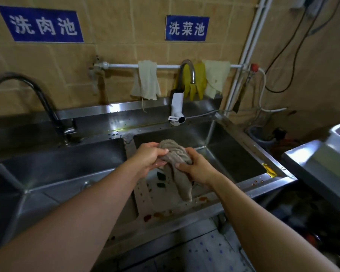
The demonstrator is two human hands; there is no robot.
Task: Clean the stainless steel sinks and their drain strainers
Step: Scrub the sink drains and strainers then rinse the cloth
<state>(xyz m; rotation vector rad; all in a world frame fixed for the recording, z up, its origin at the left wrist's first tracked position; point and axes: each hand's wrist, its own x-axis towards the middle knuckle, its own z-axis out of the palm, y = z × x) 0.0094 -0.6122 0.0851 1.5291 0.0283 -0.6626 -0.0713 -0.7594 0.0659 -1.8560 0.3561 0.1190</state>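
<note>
Two stainless steel sinks stand side by side: the left sink (63,161) and the right sink (232,154). Over the right sink, my left hand (149,157) and my right hand (194,166) both grip a twisted grey-brown rag (173,152). Its loose end hangs down toward the front rim. Food scraps and reddish stains lie on the front rim (204,199) and on the divider between the basins. The drain strainers are hidden from view.
A dark gooseneck faucet (37,95) stands behind the left sink, and a white-bodied faucet (178,103) behind the right one. Rubber gloves (147,81) hang from a wall pipe. A steel counter (318,160) stands at the right. A yellow scrap (269,169) sits on the right rim.
</note>
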